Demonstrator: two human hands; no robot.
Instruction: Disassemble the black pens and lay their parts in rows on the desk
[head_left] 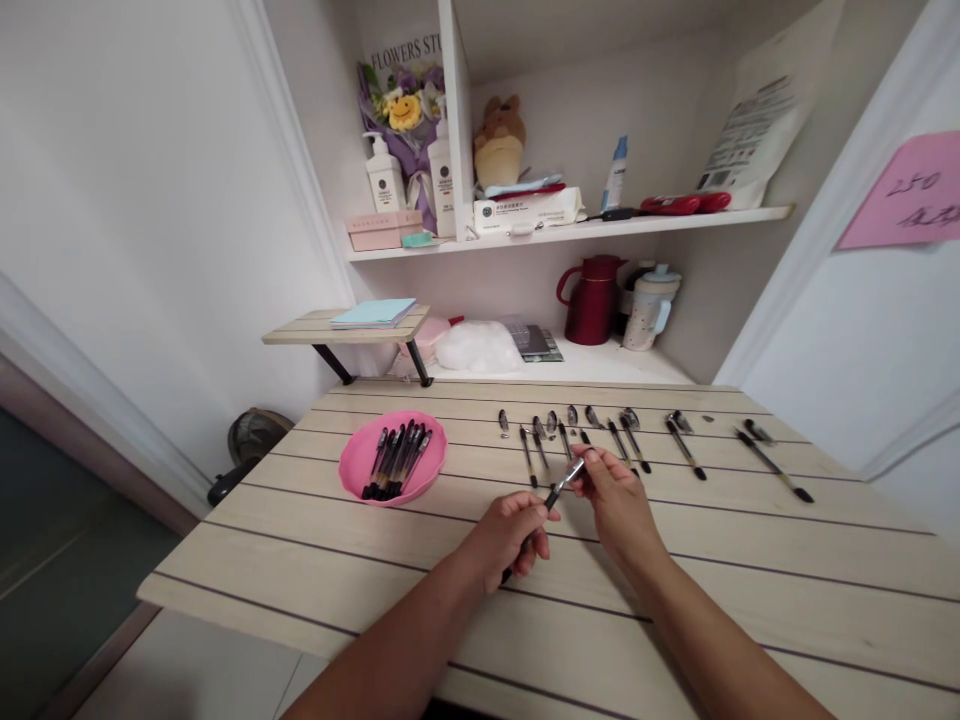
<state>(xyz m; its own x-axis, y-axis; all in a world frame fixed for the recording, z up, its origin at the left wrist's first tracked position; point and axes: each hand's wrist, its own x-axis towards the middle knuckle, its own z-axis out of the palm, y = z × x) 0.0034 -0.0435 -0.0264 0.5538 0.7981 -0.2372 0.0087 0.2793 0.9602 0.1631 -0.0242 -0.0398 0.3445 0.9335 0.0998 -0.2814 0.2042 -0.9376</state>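
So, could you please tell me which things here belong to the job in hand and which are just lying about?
Apparently in use:
- pen, between left hand and right hand
- loose pens and caps on the desk
- pink dish of pens

Probably just lying about:
- red jug
- plush toy
- paper stack

Both forearms reach up from the bottom edge, angled inward, hands meeting nr the centre. L hand [517, 535] is lower, fingers curled in a closed grip, thumb on top pointing twd the other hand. R hand [611, 495] sits a bit higher, thumb & index fingertips pinched together, wrist bent slightly (forearm slants off to the lower R). Hands are v. close but apart, both bare, forearms uncovered too.
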